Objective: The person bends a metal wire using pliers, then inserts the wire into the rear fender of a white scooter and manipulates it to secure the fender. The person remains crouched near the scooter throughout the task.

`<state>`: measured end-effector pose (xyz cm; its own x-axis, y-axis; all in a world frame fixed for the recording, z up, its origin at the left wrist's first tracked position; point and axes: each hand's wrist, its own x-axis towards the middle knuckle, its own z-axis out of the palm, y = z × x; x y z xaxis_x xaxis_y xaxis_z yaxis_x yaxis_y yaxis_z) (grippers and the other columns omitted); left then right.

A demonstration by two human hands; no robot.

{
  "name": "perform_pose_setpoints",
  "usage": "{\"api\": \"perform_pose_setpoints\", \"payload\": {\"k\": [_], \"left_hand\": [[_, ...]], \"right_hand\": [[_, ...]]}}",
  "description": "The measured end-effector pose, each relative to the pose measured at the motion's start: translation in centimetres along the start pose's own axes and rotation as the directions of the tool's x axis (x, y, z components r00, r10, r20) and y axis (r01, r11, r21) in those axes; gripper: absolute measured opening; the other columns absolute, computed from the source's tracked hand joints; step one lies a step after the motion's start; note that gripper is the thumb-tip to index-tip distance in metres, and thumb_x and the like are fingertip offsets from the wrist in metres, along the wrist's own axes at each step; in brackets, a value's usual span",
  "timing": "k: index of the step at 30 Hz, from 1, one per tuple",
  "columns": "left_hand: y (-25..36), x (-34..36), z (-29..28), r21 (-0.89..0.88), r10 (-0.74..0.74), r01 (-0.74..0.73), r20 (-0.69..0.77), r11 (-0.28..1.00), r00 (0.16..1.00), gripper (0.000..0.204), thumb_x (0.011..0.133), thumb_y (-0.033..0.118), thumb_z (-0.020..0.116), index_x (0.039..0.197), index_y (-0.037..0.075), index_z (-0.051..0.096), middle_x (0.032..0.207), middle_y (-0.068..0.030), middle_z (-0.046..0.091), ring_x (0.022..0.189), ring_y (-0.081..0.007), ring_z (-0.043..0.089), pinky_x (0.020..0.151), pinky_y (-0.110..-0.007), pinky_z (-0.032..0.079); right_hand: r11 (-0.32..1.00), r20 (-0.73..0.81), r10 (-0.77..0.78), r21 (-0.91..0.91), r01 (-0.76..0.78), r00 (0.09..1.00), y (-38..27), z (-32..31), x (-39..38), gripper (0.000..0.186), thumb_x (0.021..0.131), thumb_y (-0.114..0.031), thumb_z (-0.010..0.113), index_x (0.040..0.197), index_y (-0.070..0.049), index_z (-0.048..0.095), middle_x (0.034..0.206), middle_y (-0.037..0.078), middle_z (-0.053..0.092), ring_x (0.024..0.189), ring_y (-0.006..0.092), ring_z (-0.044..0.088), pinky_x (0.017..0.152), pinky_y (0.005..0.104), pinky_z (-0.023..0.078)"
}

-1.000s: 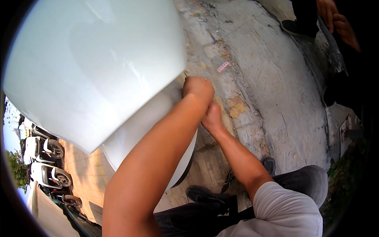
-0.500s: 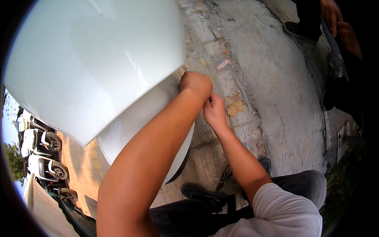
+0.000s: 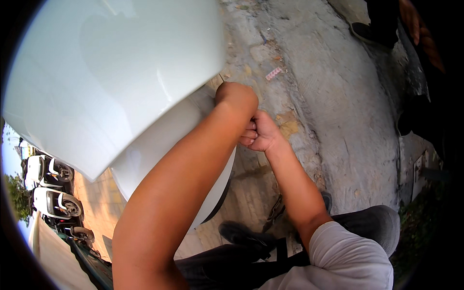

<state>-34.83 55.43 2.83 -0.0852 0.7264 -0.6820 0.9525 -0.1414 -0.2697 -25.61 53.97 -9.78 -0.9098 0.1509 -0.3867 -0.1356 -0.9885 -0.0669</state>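
Observation:
A large glossy white vehicle body panel (image 3: pixel 111 82) fills the upper left, with a second white curved panel (image 3: pixel 159 145) beneath it. My left hand (image 3: pixel 237 96) is bent at the wrist against the gap between the panels; its fingers are hidden behind the wrist and the panel edge. Just right of that wrist and touching it is my right hand (image 3: pixel 260 133), curled into a fist. Whether it holds anything small I cannot see.
Cracked concrete ground (image 3: pixel 338 121) lies to the right, with a small pink scrap (image 3: pixel 273 73) on it. Another person's hands (image 3: pixel 418 24) and shoe (image 3: pixel 367 34) are at the top right. Parked scooters (image 3: pixel 53 193) stand at far left. My black shoe (image 3: pixel 246 236) is below.
Both hands have shifted slightly upward along the panel edge. The right hand has drawn closer to the left wrist and curled tighter.

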Motion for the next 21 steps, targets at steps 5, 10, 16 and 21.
{"api": "perform_pose_setpoints", "payload": {"k": [5,10,16,21], "left_hand": [[-0.1,-0.2,0.1,-0.023,-0.030,0.029,-0.057,0.999,0.998,0.022,0.084,0.012,0.061,0.101,0.009,0.074,0.106,-0.0111,0.071,0.099,-0.0287,0.069,0.073,-0.044,0.058],[-0.3,-0.3,0.7,-0.021,-0.034,0.033,-0.033,0.999,0.999,0.023,0.084,0.012,0.060,0.103,0.009,0.074,0.108,-0.0116,0.070,0.101,-0.0294,0.068,0.074,-0.045,0.057],[0.1,-0.2,0.5,-0.014,-0.024,0.024,-0.038,1.000,0.999,0.023,0.084,0.012,0.061,0.102,0.009,0.074,0.109,-0.0115,0.070,0.100,-0.0298,0.068,0.074,-0.045,0.057],[-0.5,-0.2,-0.4,-0.074,-0.008,0.009,0.013,0.997,1.000,0.023,0.082,0.011,0.065,0.102,0.007,0.074,0.108,-0.0109,0.070,0.100,-0.0295,0.068,0.074,-0.044,0.057]], "right_hand": [[0.597,-0.077,-0.589,-0.712,0.369,0.805,0.8,0.2,0.1,0.021,0.091,-0.017,0.050,0.073,-0.009,0.054,0.053,0.001,0.049,0.039,0.0197,0.041,0.042,0.0345,0.035],[-0.364,0.314,-0.856,-0.930,-0.047,0.411,4.3,1.3,0.4,0.014,0.087,-0.014,0.057,0.082,-0.001,0.061,0.076,0.028,0.062,0.067,0.0408,0.065,0.057,0.0459,0.048],[0.735,-0.088,-0.540,-0.535,0.418,0.837,2.7,-0.7,1.4,0.016,0.093,-0.014,0.050,0.082,-0.008,0.059,0.052,0.003,0.050,0.037,0.0192,0.042,0.038,0.0330,0.032],[0.999,0.032,-0.049,-0.013,0.050,0.998,0.3,-0.6,0.3,0.016,0.093,-0.014,0.050,0.080,-0.008,0.058,0.051,0.002,0.048,0.038,0.0181,0.041,0.039,0.0328,0.032]]}}
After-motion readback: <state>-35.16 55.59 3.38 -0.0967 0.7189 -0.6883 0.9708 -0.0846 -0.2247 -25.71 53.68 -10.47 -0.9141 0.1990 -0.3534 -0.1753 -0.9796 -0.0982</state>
